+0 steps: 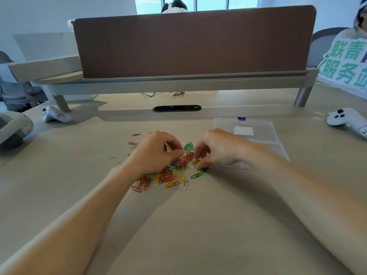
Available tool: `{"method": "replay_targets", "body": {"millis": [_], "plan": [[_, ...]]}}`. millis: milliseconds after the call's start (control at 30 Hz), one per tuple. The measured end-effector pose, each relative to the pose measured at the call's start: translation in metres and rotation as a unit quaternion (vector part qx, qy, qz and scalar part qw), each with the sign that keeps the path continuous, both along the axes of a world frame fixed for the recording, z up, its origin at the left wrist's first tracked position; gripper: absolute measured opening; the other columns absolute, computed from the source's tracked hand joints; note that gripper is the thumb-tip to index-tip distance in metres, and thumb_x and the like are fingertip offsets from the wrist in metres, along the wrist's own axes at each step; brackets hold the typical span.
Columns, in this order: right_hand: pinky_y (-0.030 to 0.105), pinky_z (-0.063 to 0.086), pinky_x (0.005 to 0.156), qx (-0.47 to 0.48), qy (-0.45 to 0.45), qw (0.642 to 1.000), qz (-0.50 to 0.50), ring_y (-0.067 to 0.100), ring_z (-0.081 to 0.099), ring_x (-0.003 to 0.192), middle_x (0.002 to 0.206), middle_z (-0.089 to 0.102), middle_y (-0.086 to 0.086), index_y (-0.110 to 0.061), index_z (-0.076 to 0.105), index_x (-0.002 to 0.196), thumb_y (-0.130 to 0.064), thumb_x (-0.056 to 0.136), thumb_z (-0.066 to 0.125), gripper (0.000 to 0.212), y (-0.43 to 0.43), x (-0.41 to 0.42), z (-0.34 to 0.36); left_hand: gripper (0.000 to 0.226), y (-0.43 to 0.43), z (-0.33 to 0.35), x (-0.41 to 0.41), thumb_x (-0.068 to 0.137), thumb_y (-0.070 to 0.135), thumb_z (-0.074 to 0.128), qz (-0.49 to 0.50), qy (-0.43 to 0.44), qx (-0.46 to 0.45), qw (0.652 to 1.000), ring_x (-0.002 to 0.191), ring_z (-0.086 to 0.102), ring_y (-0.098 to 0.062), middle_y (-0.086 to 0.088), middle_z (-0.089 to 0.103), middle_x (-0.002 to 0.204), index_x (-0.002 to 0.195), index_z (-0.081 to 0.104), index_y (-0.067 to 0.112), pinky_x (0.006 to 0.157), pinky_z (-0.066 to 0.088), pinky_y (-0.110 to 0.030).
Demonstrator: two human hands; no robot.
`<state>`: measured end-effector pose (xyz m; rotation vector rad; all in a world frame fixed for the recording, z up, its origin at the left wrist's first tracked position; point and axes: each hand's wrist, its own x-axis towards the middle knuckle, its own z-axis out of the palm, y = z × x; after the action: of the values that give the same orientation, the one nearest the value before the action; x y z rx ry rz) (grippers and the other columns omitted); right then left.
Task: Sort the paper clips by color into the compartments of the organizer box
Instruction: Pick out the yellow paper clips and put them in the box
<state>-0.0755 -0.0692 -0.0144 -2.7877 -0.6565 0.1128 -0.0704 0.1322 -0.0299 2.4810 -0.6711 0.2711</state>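
A loose pile of paper clips [168, 173] in red, yellow, green and silver lies on the beige table, with a few strays to its left. My left hand [156, 151] hovers over the pile's left side, fingers curled, holding yellow clips in its fingertips. My right hand [214, 149] is over the right side, thumb and fingers pinching down at a yellow clip [196, 162] near a green one. A clear flat plastic organizer box [258, 133] lies just behind my right hand; its compartments are hard to make out.
A brown divider panel [194, 40] on a raised shelf spans the back. A white game controller [345, 118] lies at far right, another white device [56, 115] at left, and a grey object [14, 128] at the left edge. A person sits at far right.
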Motion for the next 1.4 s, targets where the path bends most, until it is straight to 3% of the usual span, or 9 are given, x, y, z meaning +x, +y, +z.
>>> {"method": "replay_targets", "body": {"millis": [100, 233, 400, 500, 800, 1033, 1200, 1333, 1400], "plan": [[0.015, 0.041, 0.061, 0.014, 0.007, 1.000, 0.008, -0.005, 0.055, 0.068, 0.070, 0.063, -0.019, -0.026, 0.077, 0.087, -0.030, 0.078, 0.079, 0.011, 0.001, -0.002, -0.001, 0.007, -0.002, -0.001, -0.002, 0.083, 0.031, 0.071, 0.002, -0.006, 0.001, 1.000, 0.074, 0.056, -0.002, 0.016, 0.066, 0.083, 0.087, 0.073, 0.026, 0.067, 0.041, -0.015], [0.023, 0.048, 0.070, 0.027, 0.008, 1.000, 0.005, -0.005, 0.057, 0.070, 0.069, 0.063, -0.017, -0.022, 0.078, 0.086, -0.024, 0.081, 0.075, 0.006, 0.001, 0.000, -0.002, 0.008, -0.001, -0.006, -0.003, 0.085, 0.032, 0.069, -0.013, 0.014, 0.035, 0.999, 0.073, 0.054, 0.002, 0.015, 0.067, 0.085, 0.090, 0.073, 0.027, 0.064, 0.035, -0.007], [0.017, 0.041, 0.061, 0.064, -0.006, 0.998, -0.010, -0.003, 0.056, 0.066, 0.068, 0.062, -0.017, -0.020, 0.075, 0.084, -0.022, 0.084, 0.073, 0.003, -0.002, 0.001, -0.001, 0.010, -0.004, -0.003, -0.007, 0.085, 0.030, 0.069, -0.038, 0.022, 0.051, 0.998, 0.071, 0.054, 0.011, 0.015, 0.068, 0.085, 0.092, 0.075, 0.025, 0.062, 0.036, -0.003], [0.014, 0.041, 0.061, 0.090, -0.008, 0.996, -0.021, -0.002, 0.057, 0.068, 0.072, 0.063, -0.015, -0.023, 0.071, 0.081, -0.022, 0.085, 0.072, 0.005, -0.006, 0.000, 0.005, 0.012, -0.001, 0.004, -0.007, 0.082, 0.035, 0.072, -0.040, 0.045, 0.058, 0.996, 0.070, 0.051, 0.017, 0.016, 0.067, 0.079, 0.087, 0.076, 0.025, 0.061, 0.036, -0.008], [0.021, 0.045, 0.063, 0.025, 0.023, 0.999, -0.020, 0.000, 0.060, 0.071, 0.069, 0.065, -0.015, -0.022, 0.076, 0.081, -0.026, 0.081, 0.076, 0.004, 0.000, -0.004, 0.007, 0.008, 0.004, 0.008, -0.004, 0.077, 0.034, 0.077, -0.038, 0.110, 0.127, 0.985, 0.069, 0.061, 0.001, 0.011, 0.069, 0.076, 0.083, 0.075, 0.029, 0.061, 0.041, -0.011], [0.026, 0.051, 0.065, -0.014, 0.021, 0.999, -0.021, 0.004, 0.060, 0.074, 0.072, 0.067, -0.010, -0.021, 0.078, 0.084, -0.035, 0.078, 0.078, 0.016, 0.004, -0.010, 0.009, 0.011, 0.004, 0.009, -0.005, 0.076, 0.035, 0.077, -0.035, 0.102, 0.097, 0.989, 0.062, 0.052, 0.012, 0.013, 0.065, 0.075, 0.081, 0.071, 0.028, 0.053, 0.036, -0.006], [0.027, 0.052, 0.063, -0.028, 0.017, 0.999, -0.020, 0.002, 0.057, 0.067, 0.066, 0.062, -0.012, -0.022, 0.076, 0.079, -0.036, 0.077, 0.078, 0.015, 0.007, -0.010, 0.007, 0.011, 0.002, 0.008, -0.006, 0.074, 0.039, 0.078, -0.056, 0.108, 0.139, 0.983, 0.067, 0.058, 0.004, 0.013, 0.068, 0.074, 0.079, 0.074, 0.029, 0.055, 0.038, -0.006], [0.032, 0.055, 0.067, -0.041, 0.016, 0.999, -0.019, 0.009, 0.059, 0.071, 0.068, 0.061, -0.012, -0.023, 0.072, 0.074, -0.030, 0.078, 0.075, 0.009, 0.008, -0.009, 0.004, 0.006, 0.002, 0.008, -0.007, 0.080, 0.033, 0.074, -0.062, 0.121, 0.146, 0.980, 0.075, 0.061, -0.006, 0.011, 0.067, 0.078, 0.079, 0.072, 0.027, 0.064, 0.047, -0.019], [0.030, 0.048, 0.067, -0.051, 0.014, 0.998, -0.019, 0.008, 0.055, 0.073, 0.071, 0.058, -0.013, -0.027, 0.067, 0.073, -0.029, 0.078, 0.074, 0.009, 0.009, -0.010, 0.003, 0.007, 0.001, 0.009, -0.008, 0.081, 0.031, 0.073, -0.060, 0.111, 0.153, 0.980, 0.074, 0.058, -0.005, 0.012, 0.065, 0.077, 0.079, 0.070, 0.026, 0.062, 0.043, -0.018]]}}
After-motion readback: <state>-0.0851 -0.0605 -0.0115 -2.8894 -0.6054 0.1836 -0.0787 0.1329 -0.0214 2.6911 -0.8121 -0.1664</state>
